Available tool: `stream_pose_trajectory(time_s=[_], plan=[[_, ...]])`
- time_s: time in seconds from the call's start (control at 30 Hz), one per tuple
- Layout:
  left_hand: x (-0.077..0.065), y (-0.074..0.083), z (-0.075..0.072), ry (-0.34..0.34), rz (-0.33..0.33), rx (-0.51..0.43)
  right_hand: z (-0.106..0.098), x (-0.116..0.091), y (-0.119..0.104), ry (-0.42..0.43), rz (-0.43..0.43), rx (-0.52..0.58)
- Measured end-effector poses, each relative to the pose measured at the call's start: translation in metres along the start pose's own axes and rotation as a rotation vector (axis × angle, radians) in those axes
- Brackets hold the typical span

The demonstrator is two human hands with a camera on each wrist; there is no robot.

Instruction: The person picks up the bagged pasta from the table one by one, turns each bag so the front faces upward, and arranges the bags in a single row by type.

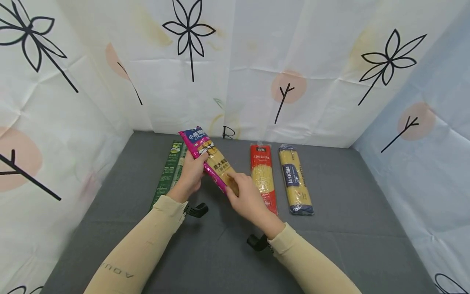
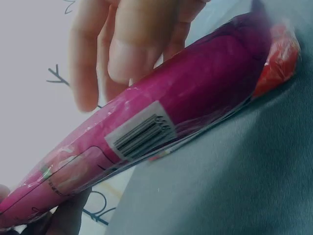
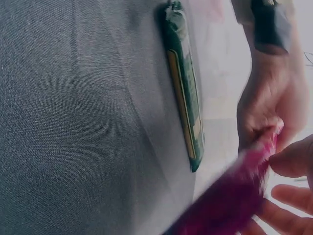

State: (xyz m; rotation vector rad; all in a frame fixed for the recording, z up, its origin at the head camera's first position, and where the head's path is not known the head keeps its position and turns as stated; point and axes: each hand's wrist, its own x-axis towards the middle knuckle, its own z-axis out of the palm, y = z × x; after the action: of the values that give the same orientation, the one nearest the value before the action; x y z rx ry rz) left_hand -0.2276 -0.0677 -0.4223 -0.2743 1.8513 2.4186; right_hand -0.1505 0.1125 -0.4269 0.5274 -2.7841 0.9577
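Note:
A magenta and yellow spaghetti packet [image 1: 219, 163] is held aslant above the table, its printed front up. Near its upper end my left hand [image 1: 190, 174] grips it, thumb across the front. Around the lower end my right hand [image 1: 250, 201] holds it between thumb and fingers. The left wrist view shows the packet's magenta back [image 2: 210, 81] with a barcode. Under the left hand lies a green spaghetti packet [image 1: 167, 175], partly covered by that hand and arm. A red spaghetti packet [image 1: 262, 175] lies just beyond the right hand, its lower part partly hidden.
To the right of the red packet lies a yellow spaghetti packet [image 1: 296, 183] with a blue label. All the packets are over a grey cloth-covered table [image 1: 349, 245]. White patterned curtains [image 1: 312, 49] stand at the back and both sides.

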Motion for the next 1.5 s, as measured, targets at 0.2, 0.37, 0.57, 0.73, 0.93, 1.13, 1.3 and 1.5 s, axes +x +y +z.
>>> stream_pose_trajectory(time_s=[0.2, 0.37, 0.57, 0.73, 0.93, 1.13, 1.3, 1.5], plan=[[-0.002, 0.000, -0.009, -0.048, -0.006, 0.026, -0.006, -0.002, 0.010, -0.104, 0.142, 0.284], [-0.005, 0.000, -0.010, -0.101, -0.014, 0.049, -0.005, -0.004, 0.023, -0.242, 0.254, 0.492], [-0.005, -0.001, -0.007, -0.161, -0.001, 0.121, -0.003, -0.007, 0.030, -0.410, 0.326, 0.721], [-0.002, -0.002, -0.005, -0.188, -0.011, 0.158, 0.000, -0.010, 0.029, -0.367, 0.288, 0.722], [0.002, -0.004, -0.004, -0.212, 0.012, 0.208, 0.002, -0.012, 0.022, -0.271, 0.272, 0.644], [0.007, -0.006, -0.002, -0.216, 0.060, 0.290, 0.005, -0.010, 0.018, -0.195, 0.291, 0.610], [0.007, -0.014, -0.005, -0.309, 0.119, 0.467, 0.008, -0.007, 0.016, -0.126, 0.315, 0.574], [0.003, -0.030, -0.006, -0.366, 0.124, 0.537, 0.012, 0.001, 0.017, -0.079, 0.355, 0.492]])
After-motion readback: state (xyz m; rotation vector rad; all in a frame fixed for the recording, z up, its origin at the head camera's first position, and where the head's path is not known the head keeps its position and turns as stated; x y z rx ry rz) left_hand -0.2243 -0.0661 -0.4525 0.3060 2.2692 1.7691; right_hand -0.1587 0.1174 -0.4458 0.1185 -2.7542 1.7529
